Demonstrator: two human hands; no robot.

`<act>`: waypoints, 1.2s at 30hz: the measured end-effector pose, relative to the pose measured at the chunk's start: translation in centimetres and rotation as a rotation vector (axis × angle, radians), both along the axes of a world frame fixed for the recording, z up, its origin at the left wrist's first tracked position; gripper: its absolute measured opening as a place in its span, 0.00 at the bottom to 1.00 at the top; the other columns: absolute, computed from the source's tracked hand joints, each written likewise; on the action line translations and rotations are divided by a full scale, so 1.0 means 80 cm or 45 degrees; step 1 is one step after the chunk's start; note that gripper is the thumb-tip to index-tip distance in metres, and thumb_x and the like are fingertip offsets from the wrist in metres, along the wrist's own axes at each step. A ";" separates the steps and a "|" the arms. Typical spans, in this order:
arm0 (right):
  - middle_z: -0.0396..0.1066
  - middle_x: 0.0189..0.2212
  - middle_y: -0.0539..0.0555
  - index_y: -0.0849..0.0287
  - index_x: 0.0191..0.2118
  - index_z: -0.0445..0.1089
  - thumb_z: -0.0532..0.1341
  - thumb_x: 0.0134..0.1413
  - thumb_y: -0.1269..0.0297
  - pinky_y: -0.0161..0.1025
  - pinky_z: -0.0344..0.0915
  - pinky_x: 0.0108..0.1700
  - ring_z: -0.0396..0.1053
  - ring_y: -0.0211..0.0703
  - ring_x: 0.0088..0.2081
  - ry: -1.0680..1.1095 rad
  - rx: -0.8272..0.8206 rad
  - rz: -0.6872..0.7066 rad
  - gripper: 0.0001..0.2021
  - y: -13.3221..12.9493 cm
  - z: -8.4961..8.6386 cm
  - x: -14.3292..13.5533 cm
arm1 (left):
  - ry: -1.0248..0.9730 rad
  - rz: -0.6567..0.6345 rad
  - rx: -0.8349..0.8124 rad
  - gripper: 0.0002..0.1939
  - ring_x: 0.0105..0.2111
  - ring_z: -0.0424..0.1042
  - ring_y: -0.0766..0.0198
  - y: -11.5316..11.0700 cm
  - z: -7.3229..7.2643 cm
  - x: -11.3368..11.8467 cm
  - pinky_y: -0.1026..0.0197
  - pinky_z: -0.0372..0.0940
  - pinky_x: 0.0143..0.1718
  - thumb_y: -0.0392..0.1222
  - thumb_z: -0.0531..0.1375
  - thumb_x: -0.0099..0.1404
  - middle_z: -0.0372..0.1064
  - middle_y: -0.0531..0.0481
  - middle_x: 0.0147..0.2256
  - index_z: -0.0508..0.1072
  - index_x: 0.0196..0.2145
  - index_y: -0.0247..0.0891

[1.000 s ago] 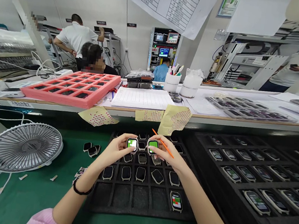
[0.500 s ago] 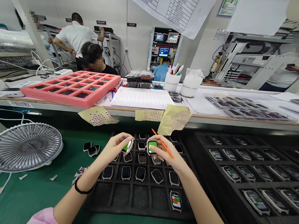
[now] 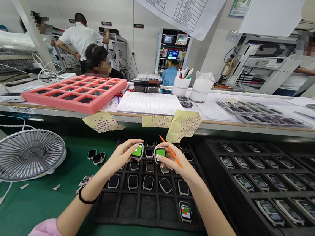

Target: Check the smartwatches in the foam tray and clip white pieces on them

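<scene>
My left hand (image 3: 122, 154) grips a watch (image 3: 137, 151) with a green grid on its screen, thumb at the screen's left side. Level with it, my right hand (image 3: 177, 162) holds another green-screened watch (image 3: 160, 154), its thumb over the lower part of the screen. An orange stick (image 3: 172, 151) lies across the fingers of my right hand. Both watches are above a black foam tray (image 3: 144, 223), whose compartments hold several dark-screened watches. One watch with a red, green and white screen (image 3: 185, 212) lies in the tray's front right compartment.
A grey fan (image 3: 26, 154) stands at left. Loose watches (image 3: 96, 157) lie on the green mat beside the tray. More black trays (image 3: 236, 196) with watches are at right. A shelf edge (image 3: 134, 119) with yellow dotted papers crosses behind; a pink tray (image 3: 90, 106) rests on it. People are beyond.
The watch in my left hand has turned to face the camera, so its green grid shows more fully. My right hand has hardly moved.
</scene>
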State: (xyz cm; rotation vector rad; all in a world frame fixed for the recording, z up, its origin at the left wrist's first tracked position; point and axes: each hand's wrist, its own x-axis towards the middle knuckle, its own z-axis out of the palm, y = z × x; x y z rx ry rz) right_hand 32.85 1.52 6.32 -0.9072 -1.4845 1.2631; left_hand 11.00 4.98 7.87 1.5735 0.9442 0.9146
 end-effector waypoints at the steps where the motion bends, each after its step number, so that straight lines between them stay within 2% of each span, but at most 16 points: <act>1: 0.64 0.30 0.47 0.55 0.43 0.65 0.65 0.52 0.59 0.32 0.64 0.27 0.62 0.32 0.25 0.002 0.000 -0.005 0.14 0.000 0.000 -0.001 | 0.006 0.018 -0.007 0.23 0.22 0.62 0.70 -0.001 0.001 0.001 0.69 0.52 0.18 0.57 0.56 0.63 0.66 0.52 0.27 0.72 0.46 0.36; 5: 0.64 0.29 0.47 0.56 0.43 0.65 0.64 0.54 0.58 0.30 0.62 0.24 0.62 0.32 0.24 -0.021 0.006 -0.013 0.13 -0.002 0.000 -0.003 | 0.015 0.080 0.021 0.22 0.29 0.68 0.65 -0.002 0.002 0.003 0.67 0.63 0.24 0.58 0.60 0.59 0.70 0.49 0.33 0.73 0.39 0.36; 7: 0.63 0.28 0.47 0.56 0.42 0.65 0.63 0.54 0.58 0.30 0.62 0.23 0.62 0.31 0.23 -0.022 0.008 -0.006 0.12 -0.002 0.001 -0.004 | 0.012 0.091 0.027 0.21 0.30 0.68 0.64 -0.002 0.001 0.004 0.66 0.64 0.26 0.58 0.61 0.58 0.70 0.49 0.33 0.73 0.38 0.36; 10: 0.63 0.28 0.46 0.56 0.43 0.65 0.64 0.54 0.59 0.29 0.61 0.23 0.62 0.31 0.24 -0.014 -0.003 -0.010 0.13 -0.003 0.000 -0.004 | -0.016 0.068 -0.019 0.23 0.26 0.68 0.65 0.000 -0.001 0.002 0.69 0.58 0.21 0.58 0.55 0.63 0.68 0.50 0.28 0.73 0.43 0.36; 13: 0.63 0.28 0.46 0.56 0.42 0.66 0.65 0.53 0.59 0.29 0.60 0.22 0.61 0.30 0.23 0.009 -0.007 -0.040 0.13 -0.002 0.000 -0.003 | -0.077 0.013 -0.045 0.25 0.27 0.69 0.64 0.003 -0.006 0.000 0.70 0.51 0.18 0.57 0.52 0.66 0.69 0.48 0.29 0.71 0.50 0.35; 15: 0.63 0.28 0.46 0.57 0.41 0.66 0.65 0.52 0.60 0.29 0.60 0.22 0.61 0.30 0.22 0.018 -0.008 -0.061 0.13 -0.002 0.000 -0.003 | -0.099 -0.013 -0.041 0.26 0.28 0.69 0.64 0.006 -0.009 -0.001 0.70 0.52 0.18 0.56 0.52 0.65 0.70 0.47 0.32 0.70 0.52 0.35; 20: 0.64 0.28 0.46 0.57 0.41 0.67 0.64 0.54 0.59 0.29 0.59 0.22 0.61 0.29 0.21 0.016 -0.011 -0.101 0.11 -0.003 0.001 -0.003 | -0.049 -0.010 0.029 0.25 0.21 0.61 0.72 0.006 -0.008 -0.002 0.69 0.54 0.17 0.55 0.57 0.62 0.66 0.50 0.33 0.71 0.51 0.37; 27: 0.65 0.26 0.47 0.57 0.41 0.68 0.59 0.58 0.54 0.28 0.52 0.17 0.63 0.30 0.19 0.006 -0.042 -0.171 0.12 -0.003 0.002 -0.002 | -0.043 -0.026 0.035 0.23 0.24 0.66 0.68 0.011 -0.014 -0.004 0.69 0.55 0.17 0.54 0.53 0.66 0.68 0.49 0.33 0.70 0.51 0.37; 29: 0.66 0.25 0.47 0.57 0.41 0.68 0.59 0.58 0.54 0.28 0.52 0.17 0.64 0.31 0.19 0.027 -0.079 -0.176 0.12 -0.001 0.001 -0.002 | -0.037 -0.065 0.076 0.24 0.27 0.69 0.67 0.011 -0.015 -0.005 0.69 0.57 0.19 0.53 0.56 0.64 0.69 0.47 0.37 0.67 0.54 0.38; 33: 0.66 0.24 0.47 0.56 0.44 0.67 0.59 0.58 0.53 0.29 0.54 0.18 0.66 0.34 0.21 0.064 -0.162 -0.182 0.14 0.004 -0.008 -0.006 | 0.081 -0.215 0.221 0.34 0.38 0.71 0.62 0.000 -0.012 -0.003 0.66 0.67 0.29 0.42 0.63 0.59 0.68 0.43 0.47 0.56 0.60 0.41; 36: 0.67 0.25 0.48 0.57 0.46 0.67 0.58 0.57 0.52 0.30 0.54 0.19 0.68 0.36 0.23 0.062 -0.200 -0.136 0.17 0.005 -0.015 -0.014 | 0.269 -0.174 0.489 0.27 0.38 0.71 0.60 -0.010 -0.011 0.003 0.62 0.68 0.31 0.40 0.62 0.61 0.68 0.43 0.46 0.61 0.56 0.41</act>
